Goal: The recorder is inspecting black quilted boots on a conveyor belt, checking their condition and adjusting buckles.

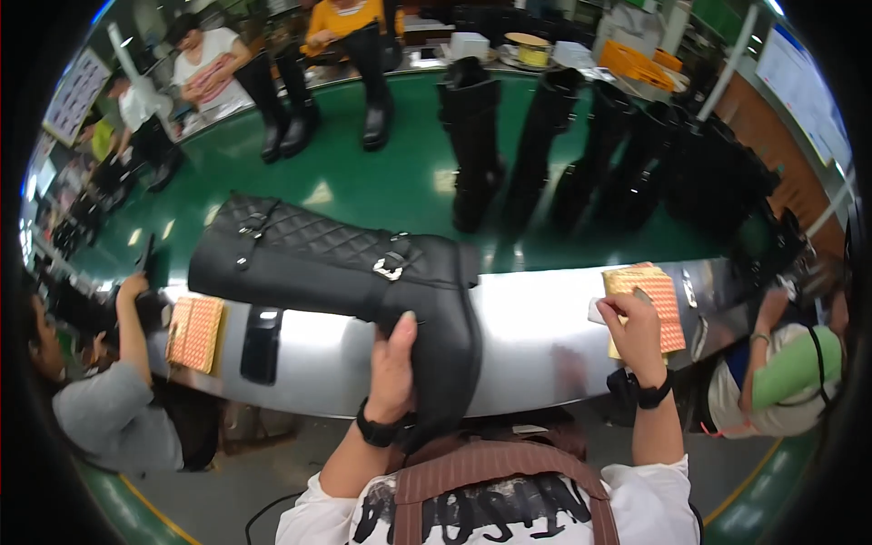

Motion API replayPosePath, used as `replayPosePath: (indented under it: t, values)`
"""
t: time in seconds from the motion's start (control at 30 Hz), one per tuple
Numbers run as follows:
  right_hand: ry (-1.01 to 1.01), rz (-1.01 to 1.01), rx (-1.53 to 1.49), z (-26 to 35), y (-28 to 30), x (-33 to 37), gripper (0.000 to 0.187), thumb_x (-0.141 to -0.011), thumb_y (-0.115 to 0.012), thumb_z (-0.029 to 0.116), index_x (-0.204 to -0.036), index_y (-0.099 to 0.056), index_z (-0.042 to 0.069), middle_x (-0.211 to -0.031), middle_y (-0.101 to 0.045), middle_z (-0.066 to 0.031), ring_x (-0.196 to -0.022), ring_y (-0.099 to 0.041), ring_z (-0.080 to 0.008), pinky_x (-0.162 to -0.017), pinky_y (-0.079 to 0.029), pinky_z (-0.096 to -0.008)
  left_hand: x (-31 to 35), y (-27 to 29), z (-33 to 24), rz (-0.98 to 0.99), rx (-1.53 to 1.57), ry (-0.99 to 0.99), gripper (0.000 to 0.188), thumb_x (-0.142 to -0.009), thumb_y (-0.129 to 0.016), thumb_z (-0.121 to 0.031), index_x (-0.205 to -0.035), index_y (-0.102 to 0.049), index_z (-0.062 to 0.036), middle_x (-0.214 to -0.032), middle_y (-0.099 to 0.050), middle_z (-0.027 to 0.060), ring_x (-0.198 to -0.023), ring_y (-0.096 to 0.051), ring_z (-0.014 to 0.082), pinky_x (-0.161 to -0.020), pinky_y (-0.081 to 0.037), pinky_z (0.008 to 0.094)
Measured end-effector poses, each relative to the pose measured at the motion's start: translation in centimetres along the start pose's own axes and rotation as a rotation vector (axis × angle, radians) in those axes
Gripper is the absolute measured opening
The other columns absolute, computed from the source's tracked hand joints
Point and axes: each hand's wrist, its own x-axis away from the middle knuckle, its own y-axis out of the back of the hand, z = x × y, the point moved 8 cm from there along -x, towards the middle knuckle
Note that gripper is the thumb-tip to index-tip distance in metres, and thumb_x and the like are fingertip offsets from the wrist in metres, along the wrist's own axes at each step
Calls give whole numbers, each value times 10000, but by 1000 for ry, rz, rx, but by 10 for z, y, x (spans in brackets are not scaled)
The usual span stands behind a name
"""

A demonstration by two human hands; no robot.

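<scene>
A tall black boot (318,272) lies on its side in front of me, its quilted shaft pointing left and its foot towards me. Silver buckles sit on straps at the ankle and near the top. My left hand (392,372) is closed on the boot near the ankle, thumb on the leather and other fingers hidden beneath. To the right, my right hand (640,336) pinches a small white piece (596,311), perhaps cloth or paper. That hand is over a yellow-and-orange patterned packet (668,309) on the metal ledge.
A black phone (262,345) and another patterned packet (193,334) lie on the metal ledge (536,318) at left. Beyond runs a green surface (391,191) bearing several upright black boots (472,145). Co-workers sit close on my left (127,409) and right (781,372); others are across.
</scene>
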Motion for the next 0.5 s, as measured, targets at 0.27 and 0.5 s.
replayPosePath:
  t: [0.27, 0.5]
  values:
    - [-483, -279, 532, -191, 117, -28, 161, -853, -643, 216, -923, -694, 81, -824, -697, -128, -809, -679, -307, -691, -516, -394, -18, -12, 29, 84, -13, 73, 428, -961, -522, -297, -1248, -489, 19, -1147, -597, 115, -997, -612, 201, -870, -510, 331]
    - [-726, -12, 610, -324, 78, -13, 376, -733, -747, 319, -1020, -669, 89, -977, -693, -172, -962, -656, -336, -837, -509, -412, -2, -9, 11, -4, -123, -58, 465, -972, -483, -346, -1228, -504, 43, -1103, -620, 139, -949, -640, 234, -830, -532, 346]
